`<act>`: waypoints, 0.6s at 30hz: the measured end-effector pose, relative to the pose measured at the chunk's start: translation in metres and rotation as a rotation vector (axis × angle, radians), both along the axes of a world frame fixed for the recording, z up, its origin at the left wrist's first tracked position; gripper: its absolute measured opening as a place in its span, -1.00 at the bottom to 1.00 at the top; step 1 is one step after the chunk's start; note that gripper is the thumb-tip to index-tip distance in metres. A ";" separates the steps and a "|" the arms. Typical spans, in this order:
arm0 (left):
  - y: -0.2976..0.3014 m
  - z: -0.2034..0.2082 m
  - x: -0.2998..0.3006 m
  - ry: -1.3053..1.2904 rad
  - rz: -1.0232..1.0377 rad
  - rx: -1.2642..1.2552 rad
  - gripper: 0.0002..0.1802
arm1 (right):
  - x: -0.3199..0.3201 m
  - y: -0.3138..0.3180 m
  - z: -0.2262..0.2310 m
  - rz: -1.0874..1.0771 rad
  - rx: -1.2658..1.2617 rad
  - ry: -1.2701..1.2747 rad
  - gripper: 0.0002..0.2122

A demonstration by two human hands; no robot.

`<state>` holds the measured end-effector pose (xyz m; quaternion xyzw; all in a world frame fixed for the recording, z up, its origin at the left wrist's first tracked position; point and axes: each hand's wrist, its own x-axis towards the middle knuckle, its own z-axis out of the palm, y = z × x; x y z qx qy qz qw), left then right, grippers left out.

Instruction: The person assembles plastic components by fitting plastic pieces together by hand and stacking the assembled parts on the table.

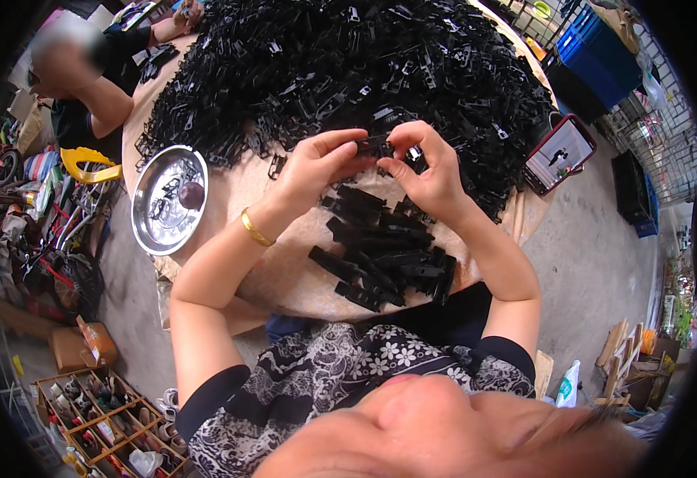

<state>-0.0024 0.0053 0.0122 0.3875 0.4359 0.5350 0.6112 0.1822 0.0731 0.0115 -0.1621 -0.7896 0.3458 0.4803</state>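
Over the near part of the table, my left hand (pixel 318 166) and my right hand (pixel 428 166) face each other with fingers pinched. Between the fingertips is a small black plastic piece (pixel 375 144), partly hidden by the fingers; its exact kind cannot be made out. Both hands seem to grip it. A huge heap of black plastic clip-like pieces (pixel 340 76) lies just beyond. Below my hands, nearer to me, sits a smaller group of long black pieces (pixel 388 253). One loose black piece (pixel 276 166) rests beside my left hand.
A round metal tray (pixel 143 225) at the left holds small metal parts and a dark round object (pixel 192 195). At the right table edge a phone (pixel 559 156) leans upright. A co-worker's arm (pixel 109 107) is at far left, near a yellow plastic object (pixel 91 165).
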 end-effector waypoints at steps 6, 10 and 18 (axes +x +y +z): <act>-0.003 -0.003 0.000 -0.031 -0.082 -0.025 -0.62 | -0.004 0.001 -0.002 0.017 0.091 0.002 -0.75; -0.002 -0.004 -0.001 -0.040 -0.091 -0.037 -0.61 | -0.002 0.002 -0.005 0.021 0.062 -0.090 -0.78; -0.005 0.000 0.001 -0.012 -0.088 0.009 -0.58 | -0.001 0.008 0.000 -0.057 0.343 -0.189 -0.79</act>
